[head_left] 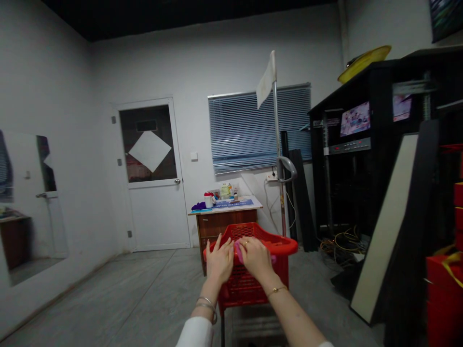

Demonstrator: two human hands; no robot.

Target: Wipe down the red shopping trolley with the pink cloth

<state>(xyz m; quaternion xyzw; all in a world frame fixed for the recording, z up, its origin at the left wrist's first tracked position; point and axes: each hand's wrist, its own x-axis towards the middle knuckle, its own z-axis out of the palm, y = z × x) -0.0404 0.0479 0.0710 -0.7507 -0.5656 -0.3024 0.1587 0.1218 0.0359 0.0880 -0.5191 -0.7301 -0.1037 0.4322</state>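
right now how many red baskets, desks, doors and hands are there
red basket: 1
wooden desk: 1
white door: 1
hands: 2, left hand and right hand, both at the basket's near rim
Total: 5

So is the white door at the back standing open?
No, the white door sits shut in its frame, far behind the red basket that both hands touch.

Storeroom: equipment rack [356,159], stacked boxes [446,289]
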